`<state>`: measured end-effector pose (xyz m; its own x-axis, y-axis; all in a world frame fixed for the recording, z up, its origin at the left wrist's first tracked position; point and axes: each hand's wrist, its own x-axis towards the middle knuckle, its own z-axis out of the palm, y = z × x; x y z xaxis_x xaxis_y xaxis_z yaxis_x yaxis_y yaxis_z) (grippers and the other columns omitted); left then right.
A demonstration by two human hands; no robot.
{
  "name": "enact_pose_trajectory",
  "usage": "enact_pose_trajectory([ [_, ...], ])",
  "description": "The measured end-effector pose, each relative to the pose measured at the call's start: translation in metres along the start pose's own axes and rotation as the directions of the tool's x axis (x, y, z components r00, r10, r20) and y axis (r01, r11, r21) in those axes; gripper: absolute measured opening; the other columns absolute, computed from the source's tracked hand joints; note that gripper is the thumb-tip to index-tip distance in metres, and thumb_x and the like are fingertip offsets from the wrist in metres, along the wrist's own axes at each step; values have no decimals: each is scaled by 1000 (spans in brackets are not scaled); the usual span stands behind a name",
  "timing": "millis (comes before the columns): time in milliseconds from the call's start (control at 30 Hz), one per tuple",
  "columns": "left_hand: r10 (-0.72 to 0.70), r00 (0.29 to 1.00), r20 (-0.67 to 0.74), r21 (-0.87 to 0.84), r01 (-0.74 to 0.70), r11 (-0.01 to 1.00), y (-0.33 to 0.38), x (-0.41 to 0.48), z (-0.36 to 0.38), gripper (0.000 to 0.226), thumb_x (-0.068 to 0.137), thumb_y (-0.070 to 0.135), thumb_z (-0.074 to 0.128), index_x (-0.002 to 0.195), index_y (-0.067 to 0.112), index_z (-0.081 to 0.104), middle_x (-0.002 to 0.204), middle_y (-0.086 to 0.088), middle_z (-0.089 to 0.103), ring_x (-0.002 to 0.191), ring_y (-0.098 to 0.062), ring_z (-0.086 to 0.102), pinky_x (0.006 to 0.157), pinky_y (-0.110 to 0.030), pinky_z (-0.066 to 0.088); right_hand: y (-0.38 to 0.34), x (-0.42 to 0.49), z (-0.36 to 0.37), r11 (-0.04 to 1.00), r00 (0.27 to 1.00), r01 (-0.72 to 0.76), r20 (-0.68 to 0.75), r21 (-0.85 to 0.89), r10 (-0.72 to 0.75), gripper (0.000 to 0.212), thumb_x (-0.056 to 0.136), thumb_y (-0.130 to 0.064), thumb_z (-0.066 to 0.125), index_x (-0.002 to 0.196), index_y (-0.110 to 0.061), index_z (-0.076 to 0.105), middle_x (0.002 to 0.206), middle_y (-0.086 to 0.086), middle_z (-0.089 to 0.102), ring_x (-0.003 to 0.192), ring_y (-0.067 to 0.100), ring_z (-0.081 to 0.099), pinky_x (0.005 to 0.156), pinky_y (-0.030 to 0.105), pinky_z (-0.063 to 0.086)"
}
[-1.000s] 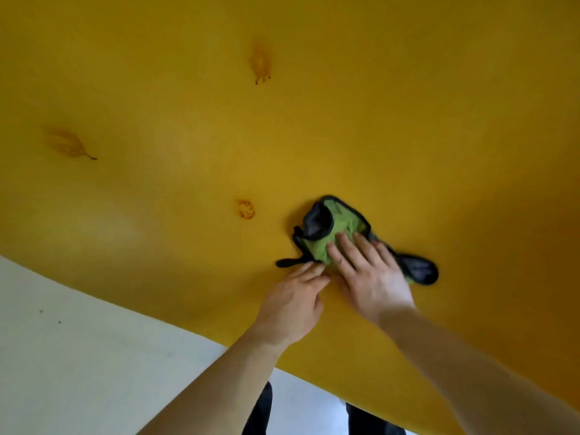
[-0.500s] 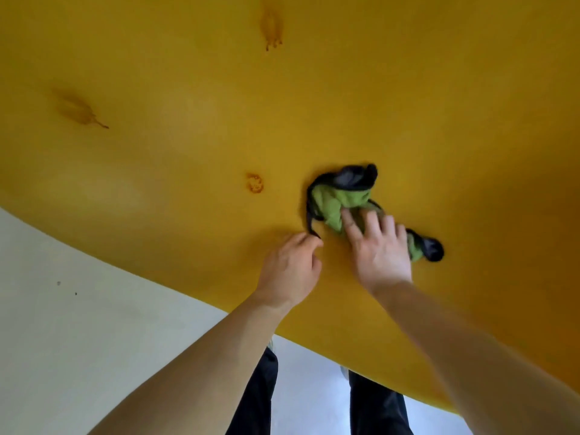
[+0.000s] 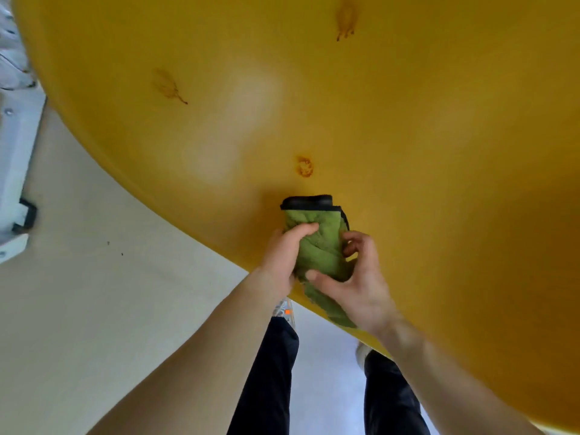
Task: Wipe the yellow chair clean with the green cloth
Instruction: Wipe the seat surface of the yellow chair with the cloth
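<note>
The yellow chair (image 3: 392, 114) fills most of the view as a broad, smooth curved surface. On it show three brownish stains: one (image 3: 304, 166) just above the cloth, one (image 3: 168, 86) at upper left, one (image 3: 345, 22) near the top. The green cloth (image 3: 317, 243), edged in black, is folded and lifted near the chair's front edge. My left hand (image 3: 282, 255) grips its left side, thumb on top. My right hand (image 3: 357, 274) pinches its right side and lower part, thumb across the front.
Pale floor (image 3: 94, 293) lies below and left of the chair's edge. A white frame with a black fitting (image 3: 22, 211) stands at the far left. My dark trouser legs (image 3: 266, 378) and shoes are beneath the chair's front edge.
Both hands have taken up the cloth, which lay bunched on the seat under my right fingers. It is now folded and held closer to the chair's front edge.
</note>
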<state>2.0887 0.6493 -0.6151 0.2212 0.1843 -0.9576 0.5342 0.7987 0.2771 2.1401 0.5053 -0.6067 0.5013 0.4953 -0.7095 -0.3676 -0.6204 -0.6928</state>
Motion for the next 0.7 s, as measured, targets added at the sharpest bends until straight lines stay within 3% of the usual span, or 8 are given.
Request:
enact_pose_trajectory([
  [67,86,991,104,-35,-83,996,14,-9,-1,34,88,12,64,121,9,67,113,-15,73,103,-34,70,91,-47,56,-12,11,-15,963,976,-204,110,177,187,81,68,-66,73,137,-40,40,124,-2,55,110,13,63,90,33,56],
  [167,180,946,268,-98,-159,982,38,-21,-4,47,82,4,60,129,3,61,123,-18,68,108,-33,67,97,-49,52,-37,22,-29,956,954,-173,283,235,103,45,83,-24,80,123,-14,63,115,8,74,99,22,73,81,34,60],
  [267,400,904,154,-37,-399,916,67,-19,-9,51,79,10,71,128,7,61,122,-12,69,111,-28,67,98,-49,52,-69,41,-35,972,991,37,117,232,-66,18,82,-20,81,96,-16,71,88,0,76,81,23,71,72,39,58],
  [333,576,811,-108,307,-523,795,81,-8,-9,60,83,18,77,137,17,51,129,-3,63,117,-20,61,102,-39,50,-82,63,-34,987,983,116,-132,-109,-130,26,84,-39,73,102,-20,68,92,3,74,86,29,67,75,45,56],
  [400,766,568,-300,729,-381,569,84,8,-8,73,87,20,72,149,22,34,149,-5,41,130,-23,47,109,-29,37,-81,88,-29,809,889,-35,-388,-587,-244,59,85,-42,62,138,-21,48,128,11,59,115,38,53,93,49,48],
  [433,845,483,-230,883,-261,389,82,19,-7,76,88,21,68,152,24,28,156,-8,29,136,-28,38,110,-34,34,-78,97,-24,704,856,-77,-409,-706,-316,74,87,-41,59,152,-22,29,144,14,44,127,41,42,100,52,41],
  [567,779,520,351,933,-130,-334,74,79,-13,64,95,37,48,155,27,25,165,-8,13,151,-32,12,119,-52,22,-33,133,-1,393,925,195,35,-899,-378,68,102,-39,30,159,-31,-5,169,7,-1,154,31,1,122,55,17],
  [700,624,542,564,804,-186,-565,53,104,-32,58,100,31,35,156,20,27,166,-5,12,152,-25,12,121,-47,16,12,126,18,408,934,228,80,-884,-349,68,99,-50,25,160,-26,10,169,3,2,155,23,-1,124,52,10],
])
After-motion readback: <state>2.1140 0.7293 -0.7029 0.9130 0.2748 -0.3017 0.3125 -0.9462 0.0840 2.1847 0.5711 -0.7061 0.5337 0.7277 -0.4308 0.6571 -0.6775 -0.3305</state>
